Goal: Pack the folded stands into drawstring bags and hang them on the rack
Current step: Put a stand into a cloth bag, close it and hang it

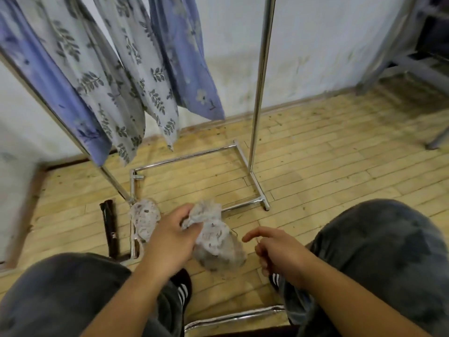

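My left hand [170, 237] grips the gathered neck of a pale patterned drawstring bag [218, 244], whose bulging body hangs low over the floor between my knees. My right hand [277, 251] is just right of the bag, fingers curled; it seems to pinch a thin cord running from the bag. A second filled patterned bag [145, 220] lies on the floor by the rack's base. A dark folded stand [110, 227] lies on the floor to its left. The chrome rack [261, 69] rises ahead.
Blue and leaf-print cloths [116, 76] hang from the rack's slanted bar at upper left. The rack's base frame [194, 154] lies on the wooden floor. Another chrome bar [233, 317] crosses near my feet. A grey metal frame [413, 64] stands at far right.
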The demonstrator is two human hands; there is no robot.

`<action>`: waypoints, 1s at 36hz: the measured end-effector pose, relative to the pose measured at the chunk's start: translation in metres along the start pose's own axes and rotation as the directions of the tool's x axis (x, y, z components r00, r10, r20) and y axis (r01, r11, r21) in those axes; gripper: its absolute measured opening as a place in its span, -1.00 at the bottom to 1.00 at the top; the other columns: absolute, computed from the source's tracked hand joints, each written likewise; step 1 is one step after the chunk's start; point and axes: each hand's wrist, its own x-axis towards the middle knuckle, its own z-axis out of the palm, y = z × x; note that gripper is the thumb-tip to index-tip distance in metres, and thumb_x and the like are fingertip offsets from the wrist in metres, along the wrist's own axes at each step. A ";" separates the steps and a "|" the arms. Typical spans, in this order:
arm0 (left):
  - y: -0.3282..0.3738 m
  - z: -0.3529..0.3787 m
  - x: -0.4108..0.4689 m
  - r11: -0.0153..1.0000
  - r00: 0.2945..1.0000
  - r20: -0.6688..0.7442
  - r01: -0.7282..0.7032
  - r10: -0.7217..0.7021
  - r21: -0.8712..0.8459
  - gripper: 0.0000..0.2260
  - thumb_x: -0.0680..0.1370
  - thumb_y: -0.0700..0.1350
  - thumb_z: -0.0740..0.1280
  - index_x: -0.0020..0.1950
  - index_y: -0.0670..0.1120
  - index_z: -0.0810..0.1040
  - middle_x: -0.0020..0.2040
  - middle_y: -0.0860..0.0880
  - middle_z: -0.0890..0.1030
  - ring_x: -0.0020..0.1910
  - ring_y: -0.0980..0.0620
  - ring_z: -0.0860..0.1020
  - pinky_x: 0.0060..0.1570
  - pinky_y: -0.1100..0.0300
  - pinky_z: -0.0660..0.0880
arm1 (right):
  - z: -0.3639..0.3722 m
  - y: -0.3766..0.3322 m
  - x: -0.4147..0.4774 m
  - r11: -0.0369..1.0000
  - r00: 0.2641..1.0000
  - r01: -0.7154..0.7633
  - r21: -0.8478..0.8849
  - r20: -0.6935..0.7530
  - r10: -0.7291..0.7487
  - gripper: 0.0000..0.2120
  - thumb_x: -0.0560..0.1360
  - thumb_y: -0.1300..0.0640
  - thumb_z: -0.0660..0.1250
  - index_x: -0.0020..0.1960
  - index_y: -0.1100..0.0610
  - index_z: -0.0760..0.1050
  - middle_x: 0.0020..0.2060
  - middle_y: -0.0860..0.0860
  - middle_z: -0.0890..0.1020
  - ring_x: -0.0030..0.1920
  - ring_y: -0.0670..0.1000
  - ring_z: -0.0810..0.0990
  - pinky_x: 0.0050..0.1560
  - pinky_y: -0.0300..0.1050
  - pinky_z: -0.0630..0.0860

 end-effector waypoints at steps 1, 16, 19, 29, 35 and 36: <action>-0.007 0.005 -0.007 1.000 1.000 0.003 -0.003 0.003 0.008 -0.77 0.63 -0.13 0.36 0.21 0.14 0.65 0.05 0.27 0.70 0.04 0.29 0.64 0.09 0.25 0.58 | 0.003 0.001 0.000 0.998 1.000 -0.020 0.058 0.014 0.019 -0.58 0.56 0.40 0.00 0.08 0.20 0.62 -0.37 0.06 0.46 -0.44 0.01 0.41 -0.40 -0.04 0.41; -0.025 0.057 -0.034 0.830 0.911 0.182 0.411 -0.369 -0.376 -0.80 0.47 -0.17 0.37 -0.02 0.10 0.69 0.09 -0.05 0.73 0.12 -0.07 0.68 0.23 -0.13 0.59 | 0.032 0.018 -0.012 0.998 0.939 -0.055 0.023 0.341 0.044 -0.75 0.62 -0.07 0.36 0.05 0.09 0.69 -0.30 0.02 0.62 -0.42 -0.08 0.46 -0.35 -0.17 0.40; -0.036 0.056 -0.033 0.896 0.940 0.125 0.341 -0.318 -0.284 -0.80 0.56 -0.20 0.40 0.10 0.06 0.60 0.12 0.01 0.70 0.12 0.05 0.64 0.13 0.10 0.57 | 0.035 0.022 -0.011 0.999 0.951 0.021 -0.037 0.308 -0.009 -0.77 0.63 0.00 0.38 0.20 0.11 0.65 -0.07 0.11 0.71 -0.27 -0.02 0.58 -0.33 -0.15 0.48; -0.053 0.058 -0.024 0.949 0.947 0.109 0.309 -0.302 -0.064 -0.56 0.53 -0.12 0.50 0.36 0.09 0.48 0.10 0.10 0.60 0.00 0.14 0.63 -0.10 0.24 0.59 | 0.036 0.023 -0.003 0.989 0.980 0.099 -0.107 0.183 -0.078 -0.88 0.62 0.06 0.39 0.14 -0.03 0.65 -0.04 0.00 0.77 -0.05 0.06 0.76 -0.23 -0.14 0.60; -0.060 0.053 -0.020 0.956 0.958 0.054 0.275 -0.282 0.102 -0.47 0.58 -0.04 0.44 0.52 0.08 0.35 0.32 0.02 0.51 -0.01 0.13 0.59 -0.22 0.28 0.53 | 0.029 0.028 0.013 0.974 0.997 -0.014 -0.226 0.068 0.030 -0.71 0.59 0.00 0.33 0.14 0.19 0.62 0.05 0.17 0.66 -0.09 0.16 0.63 -0.34 -0.11 0.53; -0.061 0.052 -0.019 0.955 0.960 0.039 0.272 -0.278 0.121 -0.48 0.60 -0.08 0.40 0.53 0.08 0.34 0.32 0.01 0.52 -0.06 0.13 0.60 -0.29 0.31 0.52 | 0.027 0.029 0.014 0.962 0.999 -0.015 -0.273 0.046 0.029 -0.73 0.60 0.01 0.31 0.09 0.21 0.61 -0.02 0.16 0.64 -0.15 0.12 0.57 -0.35 -0.11 0.50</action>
